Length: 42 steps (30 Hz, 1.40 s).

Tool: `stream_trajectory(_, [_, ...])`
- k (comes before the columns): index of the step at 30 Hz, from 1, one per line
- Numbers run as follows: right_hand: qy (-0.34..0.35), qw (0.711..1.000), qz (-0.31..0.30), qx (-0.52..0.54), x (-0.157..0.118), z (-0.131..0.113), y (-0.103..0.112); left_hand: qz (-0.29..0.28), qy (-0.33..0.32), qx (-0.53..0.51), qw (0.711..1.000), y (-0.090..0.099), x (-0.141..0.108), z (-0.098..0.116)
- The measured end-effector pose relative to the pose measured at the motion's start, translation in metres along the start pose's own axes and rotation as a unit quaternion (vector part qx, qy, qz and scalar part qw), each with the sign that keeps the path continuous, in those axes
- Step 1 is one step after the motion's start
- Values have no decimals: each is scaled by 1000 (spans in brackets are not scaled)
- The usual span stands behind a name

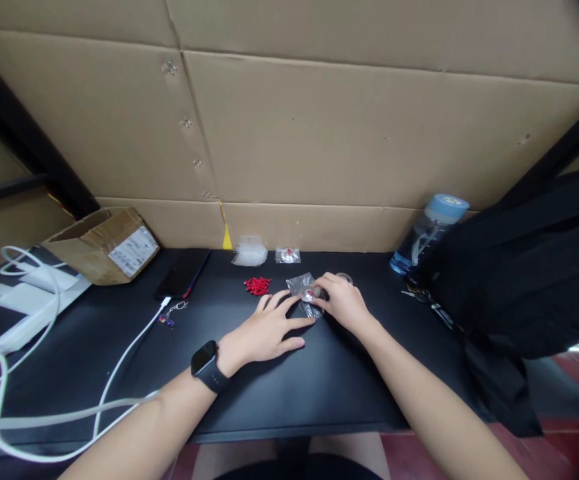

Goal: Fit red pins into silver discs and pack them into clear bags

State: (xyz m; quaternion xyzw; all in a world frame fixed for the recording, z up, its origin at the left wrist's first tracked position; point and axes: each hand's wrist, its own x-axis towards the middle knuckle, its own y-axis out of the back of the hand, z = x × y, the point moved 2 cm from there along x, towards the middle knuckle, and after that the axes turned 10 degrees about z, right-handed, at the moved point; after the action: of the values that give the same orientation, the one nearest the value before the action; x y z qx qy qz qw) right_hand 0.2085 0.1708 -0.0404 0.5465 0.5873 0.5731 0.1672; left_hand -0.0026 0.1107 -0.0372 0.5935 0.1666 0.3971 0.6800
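My left hand (264, 331) lies flat on the dark desk with its fingers spread, the index fingertip at the edge of a small clear plastic bag (298, 283). A shiny round silver piece with a red spot (308, 294) shows in or on this bag. My right hand (342, 301) is closed, thumb and fingers pinched at the right side of the bag by the silver piece. Part of a clear ring (344, 277) sticks out behind the right knuckles. To the left is a heap of small red pieces (257, 287).
Behind the hands lie a stack of clear bags (249, 252) and a packed silver piece (288, 255). A phone (181, 273), an open carton (104, 247) and white cables (119, 370) are left. A bottle (427, 233), keys (417, 293) and a black backpack (524, 267) stand right.
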Motion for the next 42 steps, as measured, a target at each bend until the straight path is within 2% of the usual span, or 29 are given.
stream_trajectory(9, [-20,998,26,-47,9,-5,-13,-3,-5,-9,1000,1,0,-1])
stream_trajectory(13, [42,997,-27,50,6,2,-5,-2,-9,-46,999,7,-2,-6])
stream_trajectory(15, [77,987,-59,127,4,6,2,-4,-2,-66,998,12,-3,-10])
stream_trajectory(17, [92,978,-63,178,4,10,8,5,13,-82,997,14,-3,-14])
stream_trajectory(20, [83,979,-43,181,5,14,13,33,45,-87,995,13,-2,-20])
stream_trajectory(22, [72,982,-51,165,5,14,10,38,54,-80,995,10,-2,-23])
stream_trajectory(28, [58,981,-85,165,3,13,-5,26,49,-77,995,0,-1,-26])
stream_trajectory(34, [28,989,-61,135,2,11,-2,19,63,-84,994,-6,-2,-31])
stream_trajectory(38, [38,981,-60,179,2,9,-1,24,58,-71,996,-7,-2,-30])
stream_trajectory(42, [46,981,-60,179,0,9,-6,31,53,-66,996,-5,-1,-28])
